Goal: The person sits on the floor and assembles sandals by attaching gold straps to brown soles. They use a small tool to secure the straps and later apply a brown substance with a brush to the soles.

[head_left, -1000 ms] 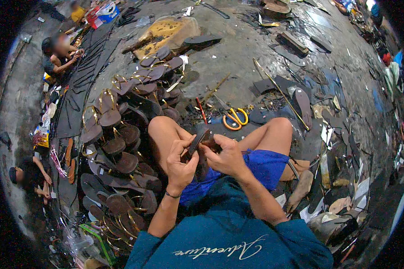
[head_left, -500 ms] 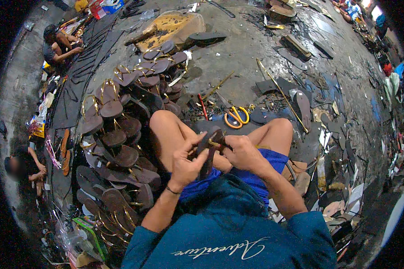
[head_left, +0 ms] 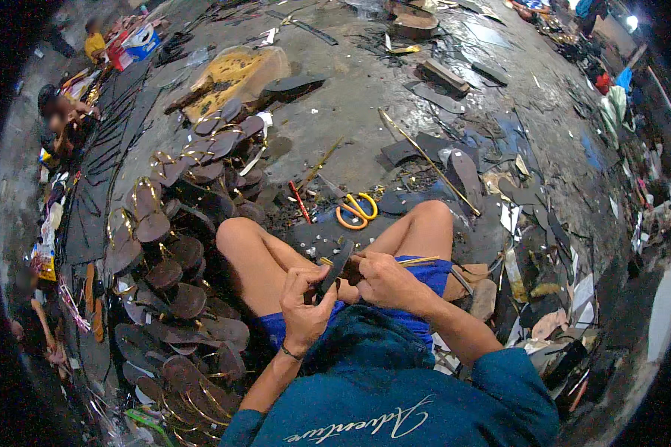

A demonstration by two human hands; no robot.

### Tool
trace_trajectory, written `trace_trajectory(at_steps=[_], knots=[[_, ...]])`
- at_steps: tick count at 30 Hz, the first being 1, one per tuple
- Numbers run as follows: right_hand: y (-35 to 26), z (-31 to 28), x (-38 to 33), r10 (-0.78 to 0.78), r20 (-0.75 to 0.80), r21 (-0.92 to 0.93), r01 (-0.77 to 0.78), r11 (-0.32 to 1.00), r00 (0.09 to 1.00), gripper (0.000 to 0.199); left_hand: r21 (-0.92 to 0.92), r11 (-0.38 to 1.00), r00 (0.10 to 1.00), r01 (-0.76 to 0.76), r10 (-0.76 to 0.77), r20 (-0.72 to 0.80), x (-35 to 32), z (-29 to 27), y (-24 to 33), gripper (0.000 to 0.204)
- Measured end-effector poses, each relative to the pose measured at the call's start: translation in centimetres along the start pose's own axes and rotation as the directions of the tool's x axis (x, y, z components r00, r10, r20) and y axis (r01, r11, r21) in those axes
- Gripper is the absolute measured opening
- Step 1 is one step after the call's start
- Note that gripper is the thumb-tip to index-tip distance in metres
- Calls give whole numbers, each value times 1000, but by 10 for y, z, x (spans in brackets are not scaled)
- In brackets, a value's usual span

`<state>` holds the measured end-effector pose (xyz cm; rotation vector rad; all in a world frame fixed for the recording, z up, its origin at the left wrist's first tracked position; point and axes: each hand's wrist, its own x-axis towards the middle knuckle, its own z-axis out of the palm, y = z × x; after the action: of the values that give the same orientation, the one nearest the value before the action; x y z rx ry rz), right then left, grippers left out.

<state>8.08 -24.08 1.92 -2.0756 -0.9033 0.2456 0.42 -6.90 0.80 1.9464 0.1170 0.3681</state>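
Over my lap, my left hand (head_left: 306, 304) is closed round a dark sandal sole (head_left: 340, 265), which stands tilted on edge. A bit of gold strap shows by the sole's far left side. My right hand (head_left: 389, 281) is closed close to the sole's right side, with thin gold strap ends (head_left: 419, 261) sticking out to the right behind it. What its fingertips grip is hidden. Beyond my knees lie scissors (head_left: 356, 211) with orange and yellow handles and a red pen-like tool (head_left: 300, 201).
A pile of brown sandals with gold straps (head_left: 168, 272) rises at my left. Farther off are a yellowish worn block (head_left: 235, 80) and a long thin stick (head_left: 429, 160). Offcuts and scraps (head_left: 552, 298) litter the right side. Other people (head_left: 60, 115) sit along the left edge.
The view has shifted, so the surroundings sit farther left. The sole has turned more edge-on in my left hand. Gold strap ends now show beyond my right hand.
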Motion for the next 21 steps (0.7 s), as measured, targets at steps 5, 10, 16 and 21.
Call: trace_trajectory(at_steps=[5, 10, 16, 21], knots=[[6, 0, 0, 175, -109, 70, -168, 983, 979, 18, -27, 992, 992, 127, -126, 27, 3, 8, -9, 21], [38, -18, 4, 150, -168, -208, -183, 961, 974, 18, 346, 937, 938, 46, -160, 308, -22, 12, -75, 35], [98, -75, -26, 182, -316, -275, -273, 922, 931, 17, 110, 980, 775, 166, -199, 599, 26, -52, -19, 35], [98, -24, -31, 446, -432, 326, -325, 888, 784, 20, -155, 937, 922, 313, -260, 286, 36, -23, 21, 35]])
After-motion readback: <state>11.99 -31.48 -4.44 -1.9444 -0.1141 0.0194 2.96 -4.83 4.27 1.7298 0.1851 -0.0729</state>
